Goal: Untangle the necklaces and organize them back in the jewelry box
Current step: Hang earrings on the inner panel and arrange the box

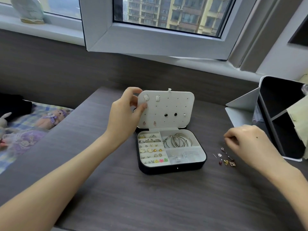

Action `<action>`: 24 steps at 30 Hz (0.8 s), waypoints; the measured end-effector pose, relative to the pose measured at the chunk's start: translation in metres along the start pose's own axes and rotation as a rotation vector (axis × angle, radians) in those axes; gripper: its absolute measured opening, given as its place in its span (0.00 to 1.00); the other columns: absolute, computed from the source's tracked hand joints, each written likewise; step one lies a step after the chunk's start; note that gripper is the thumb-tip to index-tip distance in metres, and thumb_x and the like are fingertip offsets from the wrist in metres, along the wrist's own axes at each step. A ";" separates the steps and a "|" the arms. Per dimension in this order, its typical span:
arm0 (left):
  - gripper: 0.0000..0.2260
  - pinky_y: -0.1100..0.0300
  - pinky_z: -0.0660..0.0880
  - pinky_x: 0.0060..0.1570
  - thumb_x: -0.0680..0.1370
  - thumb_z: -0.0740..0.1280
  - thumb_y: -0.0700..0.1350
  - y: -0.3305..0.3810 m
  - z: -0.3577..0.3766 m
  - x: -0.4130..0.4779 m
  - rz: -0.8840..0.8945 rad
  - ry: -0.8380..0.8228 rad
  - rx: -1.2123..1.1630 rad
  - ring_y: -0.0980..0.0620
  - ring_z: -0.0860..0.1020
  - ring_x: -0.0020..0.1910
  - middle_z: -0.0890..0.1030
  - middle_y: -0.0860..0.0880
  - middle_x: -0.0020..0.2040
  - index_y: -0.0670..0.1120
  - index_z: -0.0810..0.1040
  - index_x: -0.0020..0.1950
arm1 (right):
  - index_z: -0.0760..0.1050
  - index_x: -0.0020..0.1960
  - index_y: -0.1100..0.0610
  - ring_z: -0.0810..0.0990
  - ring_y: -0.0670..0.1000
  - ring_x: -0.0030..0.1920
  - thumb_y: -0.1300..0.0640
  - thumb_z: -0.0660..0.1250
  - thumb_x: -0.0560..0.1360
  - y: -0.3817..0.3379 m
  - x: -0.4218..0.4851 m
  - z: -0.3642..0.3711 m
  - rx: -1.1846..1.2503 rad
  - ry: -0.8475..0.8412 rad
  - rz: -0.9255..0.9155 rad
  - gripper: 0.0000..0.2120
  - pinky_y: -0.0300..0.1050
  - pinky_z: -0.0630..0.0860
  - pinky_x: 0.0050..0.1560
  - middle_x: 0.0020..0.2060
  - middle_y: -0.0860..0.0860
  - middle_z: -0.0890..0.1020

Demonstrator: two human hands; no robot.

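Observation:
An open black jewelry box [173, 169] with a white lining stands on the dark wooden table. My left hand [126, 112] pinches the left edge of its upright white earring panel [168, 110]. Rings and studs fill the left slots, silver bangles [177, 140] lie in the upper right compartment, and small clear bags lie below them. To the right of the box a tangle of thin chains with pendants [225, 157] lies on the table. My right hand [248, 144] is over it, fingertips pinching a fine chain at its top.
A grey organizer with dark compartments [281, 124] stands at the right edge, close behind my right hand. An open window frame [150, 40] hangs over the back of the table. Plush toys [53, 117] lie on a checked blanket to the left.

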State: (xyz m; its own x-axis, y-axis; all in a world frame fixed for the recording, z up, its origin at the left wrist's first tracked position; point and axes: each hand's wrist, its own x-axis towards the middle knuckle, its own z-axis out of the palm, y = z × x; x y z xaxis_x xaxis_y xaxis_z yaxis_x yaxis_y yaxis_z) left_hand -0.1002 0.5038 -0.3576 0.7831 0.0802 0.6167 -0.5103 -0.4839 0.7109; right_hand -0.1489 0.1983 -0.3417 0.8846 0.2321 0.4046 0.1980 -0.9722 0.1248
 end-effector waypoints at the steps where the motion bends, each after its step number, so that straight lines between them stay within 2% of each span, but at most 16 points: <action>1: 0.11 0.75 0.72 0.43 0.76 0.70 0.40 -0.001 0.000 0.001 -0.018 -0.006 -0.022 0.68 0.76 0.43 0.78 0.60 0.43 0.44 0.74 0.57 | 0.79 0.30 0.59 0.79 0.57 0.28 0.70 0.76 0.59 -0.006 0.003 -0.004 0.052 0.072 0.025 0.10 0.48 0.75 0.33 0.26 0.53 0.80; 3: 0.11 0.73 0.73 0.46 0.75 0.70 0.39 -0.001 -0.001 0.006 -0.059 -0.021 -0.064 0.65 0.77 0.46 0.79 0.59 0.44 0.45 0.74 0.56 | 0.80 0.34 0.60 0.79 0.55 0.32 0.68 0.74 0.65 -0.023 0.011 -0.012 0.228 0.164 0.119 0.06 0.45 0.74 0.36 0.29 0.52 0.81; 5: 0.13 0.69 0.74 0.50 0.74 0.70 0.37 -0.001 -0.002 0.010 -0.099 -0.057 -0.118 0.61 0.77 0.48 0.80 0.55 0.46 0.49 0.74 0.56 | 0.80 0.36 0.58 0.79 0.49 0.34 0.64 0.71 0.69 -0.043 0.022 -0.014 0.467 0.200 0.210 0.04 0.44 0.73 0.37 0.31 0.47 0.82; 7: 0.15 0.66 0.74 0.52 0.74 0.69 0.35 0.001 -0.003 0.011 -0.130 -0.108 -0.187 0.59 0.77 0.49 0.80 0.53 0.49 0.51 0.74 0.55 | 0.80 0.37 0.56 0.81 0.45 0.36 0.61 0.70 0.70 -0.066 0.036 -0.014 0.771 0.167 0.290 0.04 0.40 0.76 0.40 0.32 0.46 0.83; 10: 0.12 0.62 0.73 0.56 0.75 0.69 0.37 -0.001 -0.003 0.007 -0.142 -0.173 -0.199 0.57 0.75 0.55 0.78 0.53 0.54 0.54 0.78 0.49 | 0.80 0.38 0.58 0.83 0.45 0.37 0.62 0.70 0.72 -0.101 0.058 -0.012 1.161 0.061 0.357 0.04 0.39 0.77 0.42 0.34 0.50 0.85; 14: 0.06 0.56 0.73 0.58 0.76 0.69 0.43 -0.002 -0.003 0.005 -0.194 -0.216 -0.296 0.56 0.74 0.56 0.75 0.54 0.54 0.55 0.81 0.44 | 0.80 0.41 0.60 0.82 0.44 0.36 0.63 0.71 0.71 -0.136 0.077 -0.007 1.364 -0.031 0.381 0.01 0.32 0.74 0.38 0.35 0.54 0.84; 16: 0.05 0.59 0.73 0.56 0.76 0.69 0.44 -0.002 -0.003 0.005 -0.147 -0.202 -0.265 0.59 0.75 0.54 0.75 0.55 0.53 0.56 0.80 0.45 | 0.79 0.41 0.59 0.82 0.45 0.37 0.64 0.72 0.71 -0.146 0.080 -0.004 1.443 -0.048 0.375 0.02 0.34 0.76 0.40 0.35 0.54 0.84; 18: 0.06 0.66 0.72 0.53 0.76 0.70 0.44 -0.004 -0.003 0.004 -0.064 -0.170 -0.179 0.62 0.74 0.52 0.76 0.56 0.52 0.56 0.79 0.45 | 0.79 0.42 0.59 0.82 0.46 0.37 0.65 0.72 0.71 -0.151 0.081 -0.002 1.524 -0.050 0.392 0.03 0.35 0.77 0.40 0.36 0.54 0.84; 21: 0.03 0.72 0.69 0.49 0.74 0.71 0.45 -0.009 -0.002 0.005 0.049 -0.119 -0.069 0.60 0.75 0.51 0.77 0.52 0.51 0.50 0.82 0.47 | 0.79 0.47 0.62 0.82 0.45 0.36 0.66 0.71 0.71 -0.154 0.082 0.000 1.675 -0.079 0.458 0.05 0.33 0.75 0.37 0.36 0.54 0.84; 24: 0.09 0.64 0.73 0.49 0.73 0.69 0.48 -0.012 0.000 0.005 0.128 -0.092 -0.020 0.54 0.75 0.50 0.77 0.50 0.49 0.44 0.83 0.48 | 0.80 0.46 0.62 0.82 0.45 0.35 0.66 0.70 0.71 -0.155 0.081 0.000 1.748 -0.128 0.502 0.04 0.33 0.75 0.35 0.34 0.54 0.84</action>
State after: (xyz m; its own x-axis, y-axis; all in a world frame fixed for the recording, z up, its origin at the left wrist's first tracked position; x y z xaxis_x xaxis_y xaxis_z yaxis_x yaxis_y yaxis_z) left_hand -0.0902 0.5104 -0.3635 0.7401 -0.0611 0.6697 -0.6140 -0.4675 0.6359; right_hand -0.1081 0.3675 -0.3282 0.9995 0.0194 0.0262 0.0235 0.1282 -0.9915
